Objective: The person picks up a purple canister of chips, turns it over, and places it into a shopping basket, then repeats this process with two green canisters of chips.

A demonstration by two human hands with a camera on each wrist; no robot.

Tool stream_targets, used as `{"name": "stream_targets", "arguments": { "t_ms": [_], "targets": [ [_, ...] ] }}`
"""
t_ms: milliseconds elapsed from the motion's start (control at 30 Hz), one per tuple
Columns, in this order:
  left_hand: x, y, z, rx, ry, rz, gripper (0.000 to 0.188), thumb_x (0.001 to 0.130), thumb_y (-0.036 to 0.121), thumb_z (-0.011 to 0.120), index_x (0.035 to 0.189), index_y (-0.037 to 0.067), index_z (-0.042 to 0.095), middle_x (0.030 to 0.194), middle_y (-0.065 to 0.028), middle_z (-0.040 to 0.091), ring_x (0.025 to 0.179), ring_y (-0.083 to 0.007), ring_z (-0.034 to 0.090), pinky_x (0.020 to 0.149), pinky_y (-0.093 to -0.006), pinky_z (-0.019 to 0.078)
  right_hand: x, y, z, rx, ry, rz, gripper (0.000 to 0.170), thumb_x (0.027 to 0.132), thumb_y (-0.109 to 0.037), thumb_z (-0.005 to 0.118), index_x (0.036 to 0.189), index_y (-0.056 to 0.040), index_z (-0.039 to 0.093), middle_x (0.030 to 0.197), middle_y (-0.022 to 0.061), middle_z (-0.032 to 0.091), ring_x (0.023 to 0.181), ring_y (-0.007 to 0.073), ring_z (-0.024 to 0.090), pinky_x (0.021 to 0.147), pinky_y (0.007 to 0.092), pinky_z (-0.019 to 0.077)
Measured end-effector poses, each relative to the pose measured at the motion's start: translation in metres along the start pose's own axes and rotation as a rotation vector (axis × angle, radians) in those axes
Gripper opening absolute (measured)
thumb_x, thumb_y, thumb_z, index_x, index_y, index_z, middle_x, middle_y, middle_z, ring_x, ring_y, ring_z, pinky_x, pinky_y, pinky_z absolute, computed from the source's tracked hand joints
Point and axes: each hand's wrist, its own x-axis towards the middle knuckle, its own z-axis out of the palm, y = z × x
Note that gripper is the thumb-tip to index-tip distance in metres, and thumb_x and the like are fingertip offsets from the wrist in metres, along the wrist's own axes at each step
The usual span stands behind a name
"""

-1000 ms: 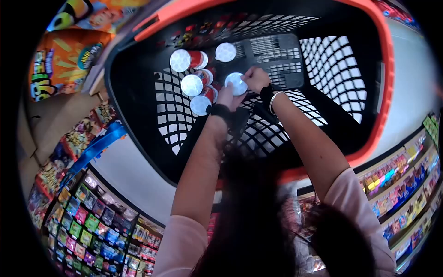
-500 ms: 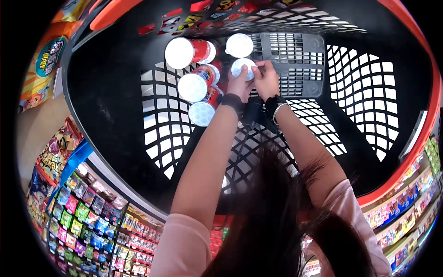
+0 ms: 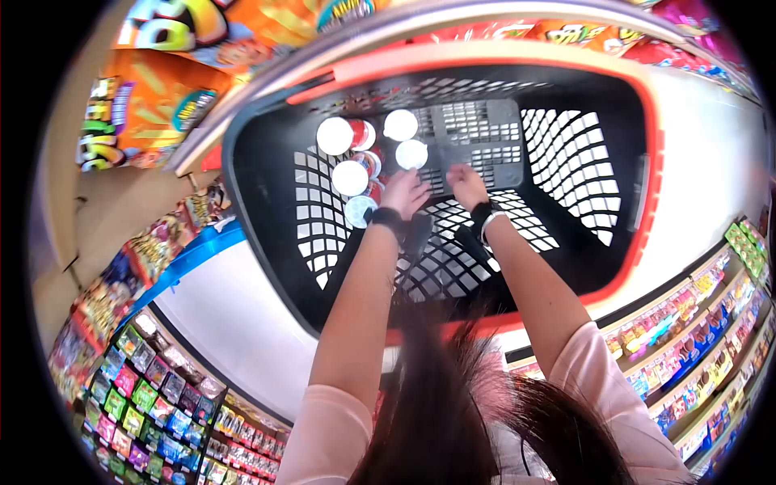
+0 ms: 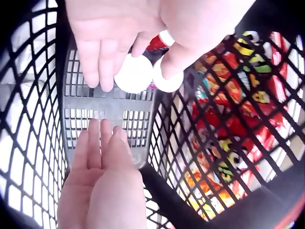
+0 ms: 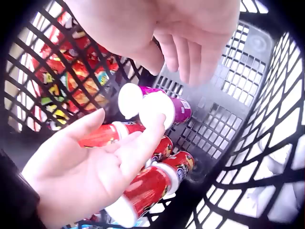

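Inside a black basket (image 3: 566,259) with a red rim stand several canisters with white lids. Two are purple-sided, seen from the right wrist; the nearer purple canister (image 5: 182,110) is beside my left hand (image 3: 404,192). Its lid (image 3: 411,153) lies just beyond my left fingertips, and the index fingertip overlaps that lid in the right wrist view. The fingers of this hand are spread and hold nothing. My right hand (image 3: 467,186) hovers over the slotted basket floor, fingers loose and nothing in them. Red canisters (image 5: 147,191) sit in a group left of my left hand.
Slotted black walls surround both hands. Orange snack bags (image 3: 153,105) hang beyond the basket's far left rim, and red bags (image 3: 517,32) line its far side. Shelves of small packets (image 3: 153,404) stand at lower left, with more stocked shelves (image 3: 695,356) at right.
Both hands held the nearer purple canister by its lid earlier. They have let go and drawn apart, back toward the body, leaving it beside the other one. The head view has shifted.
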Motion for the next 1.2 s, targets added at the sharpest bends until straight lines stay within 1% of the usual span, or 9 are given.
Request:
{"name": "stream_targets", "arguments": {
  "t_ms": [100,200,300,500,700,867,1000,1100,1200],
  "targets": [
    [-0.084,0.013,0.013,0.06,-0.077,0.044,0.046,0.093,0.027,0.051,0.133,0.007,0.036,0.136,-0.0166,0.041,0.124,-0.0292,0.043,0.102,-0.042,0.0379,-0.039,0.01,-0.033,-0.001,-0.107,-0.22,0.024,0.084,-0.011,0.06,0.106,-0.0006,0.058,0.089,0.0069,0.065,0.08,0.0134,0.06,0.07,0.028,0.0483],
    [-0.207,0.04,0.021,-0.144,-0.219,0.18,0.048,0.093,0.027,0.051,0.133,0.003,0.038,0.135,-0.0135,0.044,0.128,-0.0271,0.039,0.105,-0.039,0.0341,-0.135,-0.042,-0.087,0.442,-0.23,-0.18,0.008,0.084,-0.011,0.059,0.09,-0.0048,0.058,0.082,0.0041,0.062,0.079,0.0135,0.059,0.071,0.0277,0.0477],
    [-0.346,0.062,0.029,-0.274,-0.134,0.424,0.021,0.091,0.02,0.055,0.107,0.007,0.053,0.105,-0.0077,0.058,0.105,-0.0238,0.054,0.095,-0.038,0.0418,-0.244,-0.125,-0.138,0.535,-0.197,-0.239,0.006,0.087,-0.011,0.056,0.089,-0.0056,0.053,0.081,0.004,0.059,0.081,0.0155,0.06,0.076,0.0303,0.05],
    [-0.581,0.112,0.051,-0.162,-0.11,0.826,0.013,0.092,0.015,0.052,0.102,0.008,0.055,0.09,-0.0062,0.061,0.087,-0.0207,0.06,0.074,-0.0326,0.0487,-0.395,-0.289,-0.196,0.801,-0.132,-0.157,0.009,0.094,-0.015,0.05,0.09,-0.0067,0.05,0.092,0.0116,0.061,0.082,0.0226,0.064,0.073,0.0321,0.0542],
    [-0.702,0.148,0.099,-0.352,-0.232,0.917,0.013,0.091,0.012,0.054,0.103,0.008,0.055,0.09,-0.0059,0.06,0.084,-0.0153,0.058,0.074,-0.0307,0.0477,-0.494,-0.467,-0.215,0.795,-0.222,-0.592,0.016,0.096,-0.019,0.046,0.092,-0.0051,0.054,0.089,0.0065,0.062,0.08,0.0157,0.062,0.074,0.0273,0.0514],
    [-0.874,0.245,0.2,0.236,-0.27,1.66,0.017,0.092,0.014,0.053,0.106,0.004,0.053,0.099,-0.0035,0.057,0.096,-0.0118,0.054,0.084,-0.0243,0.0422,-0.619,-0.651,-0.224,0.442,-0.429,-1.305,0.021,0.093,-0.01,0.049,0.113,-0.0021,0.054,0.11,0.0069,0.059,0.103,0.0162,0.058,0.087,0.028,0.0466],
    [-0.946,0.342,0.242,0.374,-0.003,2.168,0.03,0.087,0.01,0.06,0.114,0.003,0.049,0.109,-0.0074,0.051,0.1,-0.014,0.051,0.086,-0.0277,0.0435,-0.688,-0.75,-0.226,0.4,-0.127,-1.773,0.025,0.088,-0.002,0.05,0.113,-0.0006,0.052,0.11,0.0096,0.055,0.103,0.0176,0.055,0.087,0.0289,0.0458],
    [-0.977,0.382,0.254,0.241,0.303,2.396,0.032,0.087,0.007,0.057,0.117,0.002,0.049,0.108,-0.0086,0.053,0.1,-0.0166,0.053,0.092,-0.0296,0.042,-0.709,-0.774,-0.234,0.441,-0.056,-1.756,0.025,0.086,0.0,0.05,0.111,-0.0005,0.052,0.108,0.0098,0.054,0.1,0.0182,0.056,0.086,0.0284,0.0465],
    [-1.003,0.376,0.286,0.457,-0.066,2.421,0.03,0.088,0.004,0.053,0.117,0.0,0.05,0.113,-0.0108,0.053,0.104,-0.0169,0.053,0.094,-0.0285,0.0418,-0.717,-0.793,-0.25,0.515,0.193,-1.887,0.03,0.083,0.001,0.049,0.113,0.0007,0.049,0.109,0.0136,0.053,0.102,0.0223,0.056,0.085,0.0305,0.0476]
  ]
}}
